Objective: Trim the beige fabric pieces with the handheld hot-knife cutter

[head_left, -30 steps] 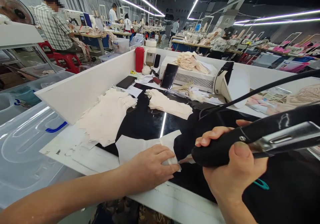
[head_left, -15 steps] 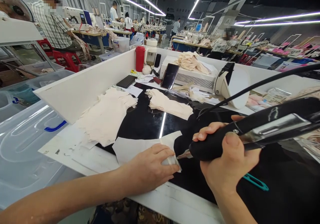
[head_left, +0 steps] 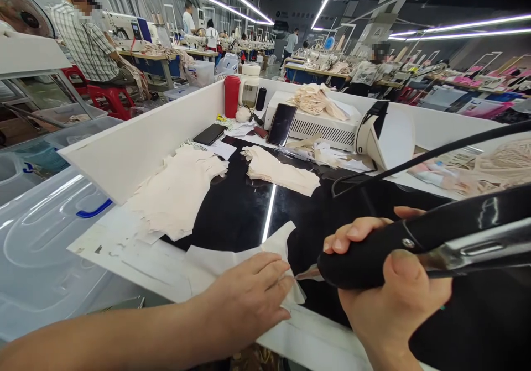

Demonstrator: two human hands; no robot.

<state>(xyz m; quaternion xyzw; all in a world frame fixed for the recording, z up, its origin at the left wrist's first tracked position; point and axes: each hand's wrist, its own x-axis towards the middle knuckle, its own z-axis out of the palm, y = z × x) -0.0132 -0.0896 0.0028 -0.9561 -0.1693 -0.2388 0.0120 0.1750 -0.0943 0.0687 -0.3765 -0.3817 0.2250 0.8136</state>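
Observation:
My left hand (head_left: 249,291) is closed on a white fabric piece (head_left: 213,257) at the near edge of the black tabletop, its fingers together over the cloth. A loose corner of the fabric rises above the fingertips. My right hand (head_left: 394,282) is wrapped round a black corded hand tool (head_left: 365,263) with a silver lever; its exact kind I cannot make out. The tool's narrow tip (head_left: 309,273) points left at the fabric edge by my left fingers; whether it touches, I cannot tell.
Stacks of cream fabric pieces (head_left: 178,188) (head_left: 282,171) lie beyond my hands. Behind them stand a phone (head_left: 282,125), a vented white machine (head_left: 327,133), a red bottle (head_left: 231,97) and a white-rimmed lamp-like cone (head_left: 396,141). A black cable (head_left: 435,152) arches above the right side. Low white walls edge the table.
Both hands have shifted slightly down, the right one with the tool also to the right. The fabric's near end now hangs in folds, and the teal loop-shaped item is almost hidden behind my right hand.

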